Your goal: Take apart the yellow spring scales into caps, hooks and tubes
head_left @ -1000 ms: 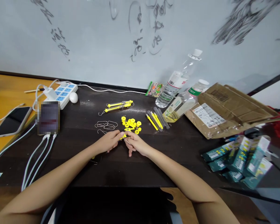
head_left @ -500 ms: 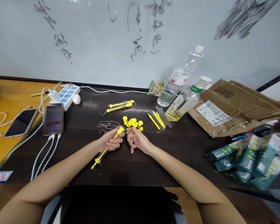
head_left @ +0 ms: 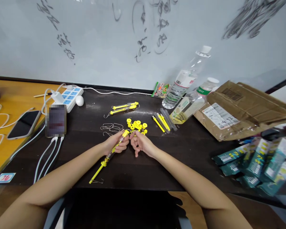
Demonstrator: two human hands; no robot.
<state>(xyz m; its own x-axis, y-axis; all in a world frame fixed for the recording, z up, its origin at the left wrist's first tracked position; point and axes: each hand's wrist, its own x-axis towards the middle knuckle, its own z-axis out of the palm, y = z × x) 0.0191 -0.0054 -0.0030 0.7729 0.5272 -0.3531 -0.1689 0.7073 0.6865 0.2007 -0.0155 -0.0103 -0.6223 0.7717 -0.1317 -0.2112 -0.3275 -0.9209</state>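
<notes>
1. While the L hand (head_left: 121,147) wraps round the tube (head_left: 121,138), mid-frame, its lower part juts toward btm left; w/ a slack grip it could slide out, as the plastic looks slick.
2. R hand (head_left: 142,142), just right of the yellow cap (head_left: 125,133), has bent fingers by the tube's top; can't tell if they're pinching anything. A hard push there could prob. knock the tube askew.
3. Thin wire hook (head_left: 100,182), by the low end of the rod (head_left: 96,174), lower left of ctr, could snag skin or bend if caught.
4. Yellow parts (head_left: 137,125), above the R hand in frame, are small & ring-like; a knuckle could scatter them, & round ones may roll.
5. Bent wires (head_left: 111,128), left of those, overlap: pulling one might drag others.
6. Materials: tube clear, stiff-looking, w/ something dark inside; cap & rod opaque yellow; wires shiny metal; desk (head_left: 143,173) dark, smooth.
7. Upper ctr: two slim hooked pcs (head_left: 124,110), side by side. Right of ctr: spare tubes (head_left: 162,122), long, straight, could roll if bumped.
</notes>
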